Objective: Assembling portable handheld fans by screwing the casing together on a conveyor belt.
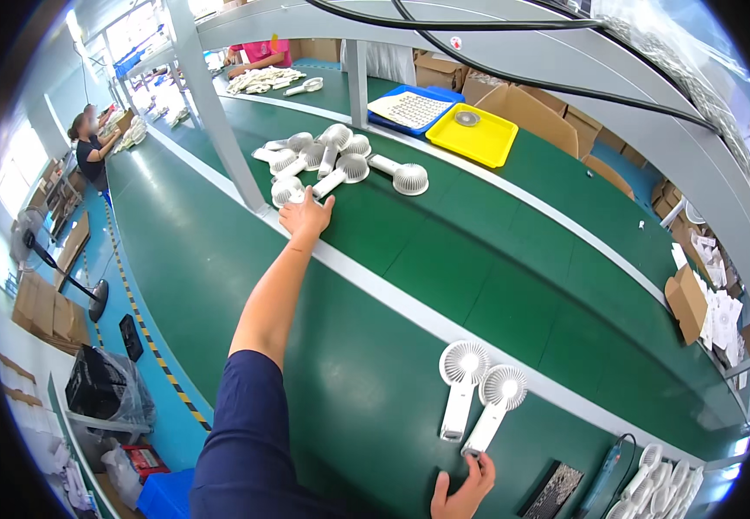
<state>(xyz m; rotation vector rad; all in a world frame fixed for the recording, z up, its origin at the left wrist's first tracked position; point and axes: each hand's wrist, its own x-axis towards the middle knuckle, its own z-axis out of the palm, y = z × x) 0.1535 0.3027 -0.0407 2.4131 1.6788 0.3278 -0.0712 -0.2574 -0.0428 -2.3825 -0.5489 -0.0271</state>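
My left arm reaches far out to a pile of white handheld fans (312, 157) on the green conveyor belt. At the pile's near edge, my left hand (307, 216) touches a fan, its thumb stretched away from the fingers; the fingertips are partly hidden. Close to me on the green worktop, two white handheld fans lie side by side, a left fan (461, 381) and a right fan (498, 402), round grilles pointing away from me. My right hand (466, 493) has its fingertips at the handle end of the right fan, with thumb and fingers apart.
A black tray (552, 490), a teal power screwdriver (604, 476) with a cable and several more fans (659, 486) sit at lower right. Across the belt are a yellow tray (487, 143) and a blue tray (383, 121). A grey post (228, 130) rises beside the pile. Other people work farther off.
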